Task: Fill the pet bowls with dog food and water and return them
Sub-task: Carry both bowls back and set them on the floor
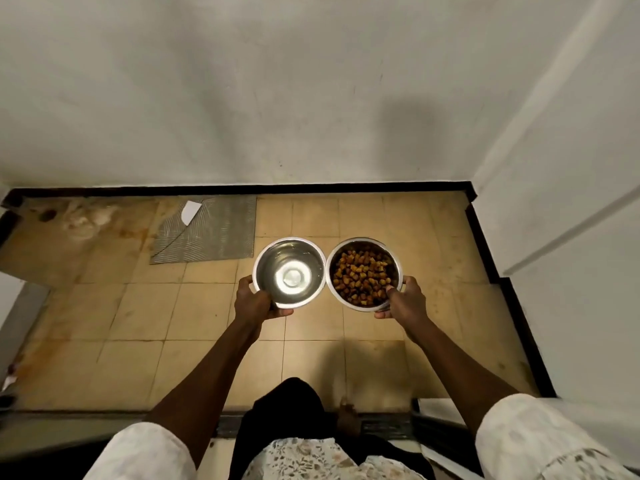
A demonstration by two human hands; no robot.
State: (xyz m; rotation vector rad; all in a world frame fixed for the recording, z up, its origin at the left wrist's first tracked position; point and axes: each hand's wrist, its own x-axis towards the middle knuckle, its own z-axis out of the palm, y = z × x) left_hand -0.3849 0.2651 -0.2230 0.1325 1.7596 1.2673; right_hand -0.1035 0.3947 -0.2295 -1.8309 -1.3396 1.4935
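Yellowed tile floor (207,317) under a white wall (311,98), grey mat (214,233) by its far edge. Rims touching, the bowls could knock, slopping water (292,277) or scattering kibble (362,275). Left hand (254,303) grips the shiny steel water bowl (273,258), right hand (403,301) the kibble-heaped food bowl (363,244), over the floor's middle.

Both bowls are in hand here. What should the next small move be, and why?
Probably lower both bowls level toward the floor. The left hand grips the shiny round steel bowl and the right hand grips the round steel bowl of brown kibble. Both are held above the beige tiled floor, with nothing set down yet. A grey ribbed mat lies just to the left.
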